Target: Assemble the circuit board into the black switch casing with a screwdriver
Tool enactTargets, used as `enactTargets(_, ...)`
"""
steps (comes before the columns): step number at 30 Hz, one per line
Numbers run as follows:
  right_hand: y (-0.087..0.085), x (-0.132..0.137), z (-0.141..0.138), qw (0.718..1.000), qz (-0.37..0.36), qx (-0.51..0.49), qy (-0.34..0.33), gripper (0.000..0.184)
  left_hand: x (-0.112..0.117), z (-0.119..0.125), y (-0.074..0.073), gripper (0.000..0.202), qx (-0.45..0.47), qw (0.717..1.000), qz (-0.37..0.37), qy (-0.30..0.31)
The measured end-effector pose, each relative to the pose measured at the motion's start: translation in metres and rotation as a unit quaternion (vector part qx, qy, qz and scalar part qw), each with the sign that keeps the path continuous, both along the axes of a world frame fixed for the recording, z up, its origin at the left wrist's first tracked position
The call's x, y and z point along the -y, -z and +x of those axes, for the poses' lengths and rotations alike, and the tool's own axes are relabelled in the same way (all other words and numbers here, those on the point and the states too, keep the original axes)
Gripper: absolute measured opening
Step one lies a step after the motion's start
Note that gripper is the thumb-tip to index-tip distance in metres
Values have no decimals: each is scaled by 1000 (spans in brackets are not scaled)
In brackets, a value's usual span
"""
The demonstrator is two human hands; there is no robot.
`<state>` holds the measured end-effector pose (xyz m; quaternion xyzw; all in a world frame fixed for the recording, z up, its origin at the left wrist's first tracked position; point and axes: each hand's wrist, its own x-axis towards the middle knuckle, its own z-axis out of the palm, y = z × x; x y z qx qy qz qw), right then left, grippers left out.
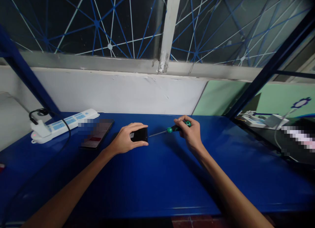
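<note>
My left hand (126,138) is closed around a small black device (139,135) and holds it down on the blue table (157,178). My right hand (190,131) grips the green and black handle of a screwdriver (169,130). Its thin metal shaft points left, with the tip at the right edge of the black device.
A white power strip (61,124) with a black cable plugged in lies at the back left. Beside it rests a dark phone (97,133). White boxes and cables (263,120) sit on another surface at the right. A white wall and barred window rise behind the table.
</note>
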<state>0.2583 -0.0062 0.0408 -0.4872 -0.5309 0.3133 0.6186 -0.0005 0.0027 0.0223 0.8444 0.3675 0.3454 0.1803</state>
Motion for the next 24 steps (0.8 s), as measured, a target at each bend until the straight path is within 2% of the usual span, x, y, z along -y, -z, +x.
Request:
enactTargets(7, -3, 4, 1, 999, 18, 49, -1, 28, 0, 0, 3, 55, -11, 1000, 14, -11)
enactTargets(10, -5, 5, 4, 997, 13, 51, -59, 24, -2, -1, 7, 56, -18, 999, 27, -26)
enactTargets(14, -5, 3, 8, 988, -27, 34, -148, 12, -6, -2, 14, 58, -48, 996, 45, -53)
enactTargets(19, -1, -3, 10, 982, -80, 44, -165, 25, -8, -5, 21, 59, -96, 992, 51, -67)
enactTargets(24, 8, -13, 18, 972, -125, 151, -130, 40, -5, -2, 22, 58, -136, 987, 53, -66)
